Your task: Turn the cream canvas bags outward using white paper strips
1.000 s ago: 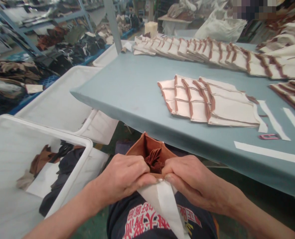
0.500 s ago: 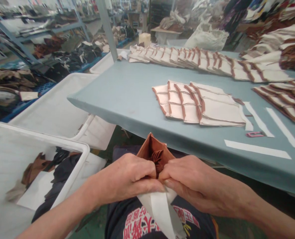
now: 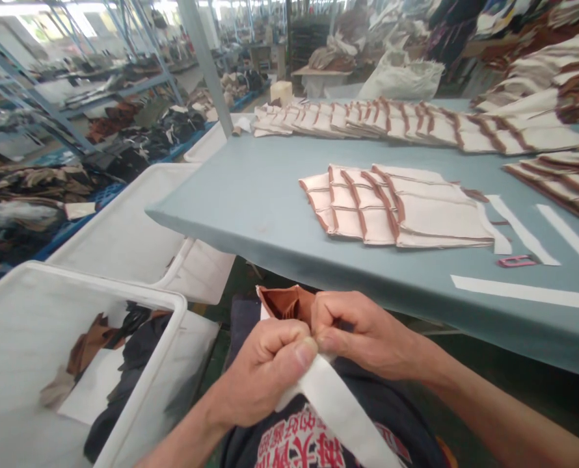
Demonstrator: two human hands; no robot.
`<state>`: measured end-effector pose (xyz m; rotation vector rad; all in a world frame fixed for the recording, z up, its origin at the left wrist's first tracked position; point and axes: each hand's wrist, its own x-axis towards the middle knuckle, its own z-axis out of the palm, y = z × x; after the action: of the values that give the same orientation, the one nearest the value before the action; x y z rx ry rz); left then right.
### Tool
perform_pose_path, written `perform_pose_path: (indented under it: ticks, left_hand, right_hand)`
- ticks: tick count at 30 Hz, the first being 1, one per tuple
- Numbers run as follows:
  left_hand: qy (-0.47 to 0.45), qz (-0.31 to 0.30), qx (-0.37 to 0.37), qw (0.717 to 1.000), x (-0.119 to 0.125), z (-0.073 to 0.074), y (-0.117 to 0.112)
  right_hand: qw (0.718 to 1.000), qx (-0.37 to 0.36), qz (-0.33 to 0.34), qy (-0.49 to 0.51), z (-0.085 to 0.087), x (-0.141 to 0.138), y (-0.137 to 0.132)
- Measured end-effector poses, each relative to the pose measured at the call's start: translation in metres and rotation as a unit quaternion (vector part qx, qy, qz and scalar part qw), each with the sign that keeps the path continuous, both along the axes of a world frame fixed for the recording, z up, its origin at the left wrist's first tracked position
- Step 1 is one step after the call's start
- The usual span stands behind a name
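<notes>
A brown and off-white fabric piece (image 3: 282,300) is held up over my lap, in front of the table edge. Pleated brown folds show inside its open top. My left hand (image 3: 272,361) is closed on its near edge, thumb on top. Right beside it, my right hand (image 3: 355,331) pinches the same edge, knuckles almost touching the left. From under both hands a white strip (image 3: 343,409) hangs down to the right across the dark printed apron (image 3: 294,442). The fingertips are partly hidden in the cloth.
The blue-green table (image 3: 250,195) bears a stack of cream and brown panels (image 3: 436,208), a long overlapping row of panels (image 3: 358,120), loose white strips (image 3: 524,292) and a small pink tool (image 3: 516,260). White bins (image 3: 179,305) with scraps stand at left.
Both hands have shifted along the piece; it has turned, its opening now leaning left. The white strip swings further right. The camera view has tilted up slightly.
</notes>
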<state>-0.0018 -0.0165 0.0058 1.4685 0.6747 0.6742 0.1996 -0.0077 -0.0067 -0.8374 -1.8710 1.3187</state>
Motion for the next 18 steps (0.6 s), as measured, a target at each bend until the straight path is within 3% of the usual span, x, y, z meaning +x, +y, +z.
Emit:
perform_pose_path:
  ticks: [2,7,10,14,18]
  left_hand:
    - [0.013,0.015,0.007,1.000,0.001,-0.002,0.000]
    - [0.061,0.033,0.147,0.987,-0.002,0.006,0.012]
    - [0.091,0.055,0.195,0.975,-0.003,0.006,0.015]
    - [0.124,0.099,0.190,0.969,0.003,-0.006,0.010]
    - [0.145,0.153,0.173,0.962,0.011,-0.017,0.004]
  right_hand:
    - [0.999,0.010,-0.029,-0.020,0.002,0.001,0.000]
    - [0.990,0.027,-0.125,-0.058,0.019,0.010,-0.002]
    - [0.982,0.003,-0.148,-0.116,0.024,0.006,-0.010]
    - [0.961,0.000,-0.214,-0.174,0.015,-0.014,-0.025]
    - [0.947,0.027,-0.279,-0.158,-0.004,-0.028,-0.032]
